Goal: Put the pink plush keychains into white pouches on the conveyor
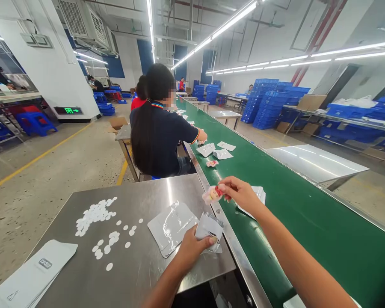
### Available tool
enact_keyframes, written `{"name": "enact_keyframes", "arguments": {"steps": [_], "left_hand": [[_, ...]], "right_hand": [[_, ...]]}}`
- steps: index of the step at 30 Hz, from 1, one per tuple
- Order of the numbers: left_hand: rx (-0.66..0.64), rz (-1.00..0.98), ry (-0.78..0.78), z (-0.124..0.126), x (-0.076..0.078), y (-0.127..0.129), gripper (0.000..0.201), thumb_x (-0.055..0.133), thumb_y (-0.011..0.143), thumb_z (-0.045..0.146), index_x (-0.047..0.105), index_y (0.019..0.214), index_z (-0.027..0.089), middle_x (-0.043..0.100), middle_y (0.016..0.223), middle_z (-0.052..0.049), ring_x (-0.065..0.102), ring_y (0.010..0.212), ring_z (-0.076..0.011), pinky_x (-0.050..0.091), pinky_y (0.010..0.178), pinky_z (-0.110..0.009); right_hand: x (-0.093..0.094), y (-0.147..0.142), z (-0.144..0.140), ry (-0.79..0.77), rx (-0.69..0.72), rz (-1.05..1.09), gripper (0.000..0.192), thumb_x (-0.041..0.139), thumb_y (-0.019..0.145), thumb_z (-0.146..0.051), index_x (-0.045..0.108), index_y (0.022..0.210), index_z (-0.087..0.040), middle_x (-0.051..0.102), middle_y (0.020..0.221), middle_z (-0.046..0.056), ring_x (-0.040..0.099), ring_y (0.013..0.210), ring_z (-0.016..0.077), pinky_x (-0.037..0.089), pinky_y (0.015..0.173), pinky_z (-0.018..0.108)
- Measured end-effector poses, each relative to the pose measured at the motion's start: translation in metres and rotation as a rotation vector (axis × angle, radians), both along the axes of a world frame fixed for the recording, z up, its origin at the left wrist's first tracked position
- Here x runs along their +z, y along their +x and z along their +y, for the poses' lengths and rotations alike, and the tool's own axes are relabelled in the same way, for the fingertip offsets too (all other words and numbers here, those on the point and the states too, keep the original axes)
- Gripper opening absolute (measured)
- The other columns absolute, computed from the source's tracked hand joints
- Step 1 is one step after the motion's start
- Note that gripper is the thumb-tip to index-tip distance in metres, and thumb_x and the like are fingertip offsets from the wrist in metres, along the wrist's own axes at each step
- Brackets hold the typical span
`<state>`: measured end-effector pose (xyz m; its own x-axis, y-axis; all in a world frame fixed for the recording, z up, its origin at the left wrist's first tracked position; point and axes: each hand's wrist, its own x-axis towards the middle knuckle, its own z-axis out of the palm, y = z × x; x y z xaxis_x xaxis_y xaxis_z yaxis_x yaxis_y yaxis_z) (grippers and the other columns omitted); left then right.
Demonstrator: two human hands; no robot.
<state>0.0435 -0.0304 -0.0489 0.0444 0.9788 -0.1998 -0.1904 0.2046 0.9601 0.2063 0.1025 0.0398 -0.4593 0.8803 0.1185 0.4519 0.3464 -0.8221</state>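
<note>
My right hand (pixel 239 193) pinches a small pink doll figure (pixel 212 195) with a face and a red part, held above the metal edge of the green conveyor belt. Below it, my left hand (pixel 195 244) grips a silvery-white plastic pouch (pixel 208 226), thumb across its front. Beside that hand, a stack of flat silvery pouches (pixel 171 224) lies on the steel table (pixel 141 265). Another pouch (pixel 259 194) rests on the belt, partly hidden by my right hand and forearm. Farther up the belt sits a second pink doll figure (pixel 212 163).
Many white round discs (pixel 96 216) are scattered on the table, with printed white cards (pixel 35 273) at its left corner. The green belt (pixel 295 226) runs forward, carrying several pouches (pixel 223 154). A co-worker (pixel 160 132) sits ahead, reaching over it. Blue crates (pixel 266 102) are stacked beyond.
</note>
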Motion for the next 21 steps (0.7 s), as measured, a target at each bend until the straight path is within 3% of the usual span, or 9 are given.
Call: {"name": "enact_keyframes", "arguments": {"steps": [4, 8, 11, 13, 15, 18, 20, 21], "left_hand": [[-0.027, 0.023, 0.086, -0.005, -0.004, 0.012, 0.037, 0.074, 0.063, 0.039, 0.063, 0.085, 0.011, 0.062, 0.075, -0.003, 0.052, 0.068, -0.0156, 0.038, 0.063, -0.023], [-0.152, -0.089, 0.137, -0.015, -0.002, 0.024, 0.046, 0.075, 0.063, 0.038, 0.063, 0.100, 0.012, 0.062, 0.087, -0.004, 0.053, 0.077, -0.0176, 0.038, 0.069, -0.024], [-0.199, -0.112, 0.104, -0.020, -0.001, 0.028, 0.049, 0.075, 0.062, 0.040, 0.060, 0.101, 0.013, 0.060, 0.081, -0.003, 0.052, 0.073, -0.0162, 0.038, 0.066, -0.024], [-0.193, -0.086, 0.110, -0.021, -0.002, 0.031, 0.042, 0.073, 0.065, 0.041, 0.061, 0.095, 0.013, 0.060, 0.077, -0.001, 0.052, 0.070, -0.0148, 0.037, 0.063, -0.023], [-0.188, -0.013, 0.149, -0.019, -0.002, 0.036, 0.035, 0.070, 0.068, 0.040, 0.063, 0.087, 0.012, 0.061, 0.075, -0.002, 0.053, 0.069, -0.0154, 0.038, 0.062, -0.023], [-0.224, 0.086, 0.172, -0.016, 0.002, 0.046, 0.031, 0.067, 0.070, 0.040, 0.067, 0.083, 0.012, 0.065, 0.077, -0.004, 0.057, 0.075, -0.0201, 0.042, 0.064, -0.025], [-0.273, 0.076, 0.176, -0.012, 0.005, 0.048, 0.039, 0.070, 0.068, 0.041, 0.067, 0.095, 0.014, 0.068, 0.092, -0.005, 0.059, 0.088, -0.0245, 0.045, 0.074, -0.028], [-0.285, 0.056, 0.183, -0.010, 0.005, 0.048, 0.046, 0.070, 0.067, 0.041, 0.064, 0.105, 0.016, 0.066, 0.104, -0.006, 0.058, 0.097, -0.0264, 0.044, 0.082, -0.030]], "right_hand": [[0.026, 0.020, -0.047, 0.013, 0.213, -0.230, 0.020, 0.050, 0.084, -0.040, 0.059, 0.088, -0.022, 0.062, 0.067, -0.003, 0.054, 0.057, 0.0112, 0.040, 0.055, 0.022], [0.027, 0.024, -0.070, -0.066, 0.277, -0.266, 0.020, 0.053, 0.084, -0.038, 0.056, 0.096, -0.022, 0.066, 0.070, -0.002, 0.059, 0.063, 0.0136, 0.044, 0.059, 0.024], [0.021, 0.025, -0.083, 0.106, 0.333, -0.288, 0.025, 0.048, 0.087, -0.041, 0.064, 0.083, -0.023, 0.065, 0.106, 0.004, 0.057, 0.098, 0.0197, 0.044, 0.083, 0.033], [0.015, 0.026, -0.093, 0.232, 0.388, -0.343, 0.032, 0.047, 0.087, -0.044, 0.068, 0.076, -0.023, 0.047, 0.133, 0.003, 0.039, 0.123, 0.0254, 0.033, 0.100, 0.042], [0.010, 0.026, -0.103, 0.243, 0.422, -0.400, 0.035, 0.050, 0.085, -0.047, 0.070, 0.070, -0.021, 0.035, 0.142, 0.001, 0.026, 0.131, 0.0284, 0.027, 0.104, 0.046], [0.002, 0.027, -0.101, 0.115, 0.513, -0.398, 0.036, 0.048, 0.087, -0.042, 0.069, 0.068, -0.020, 0.048, 0.133, 0.003, 0.044, 0.120, 0.0251, 0.036, 0.099, 0.040], [-0.004, 0.032, -0.083, 0.018, 0.544, -0.354, 0.031, 0.045, 0.089, -0.038, 0.069, 0.079, -0.020, 0.061, 0.114, 0.004, 0.058, 0.100, 0.0188, 0.044, 0.086, 0.031], [-0.007, 0.038, -0.068, -0.002, 0.495, -0.360, 0.030, 0.046, 0.088, -0.039, 0.068, 0.083, -0.020, 0.064, 0.102, 0.004, 0.060, 0.089, 0.0170, 0.046, 0.078, 0.028]]}}
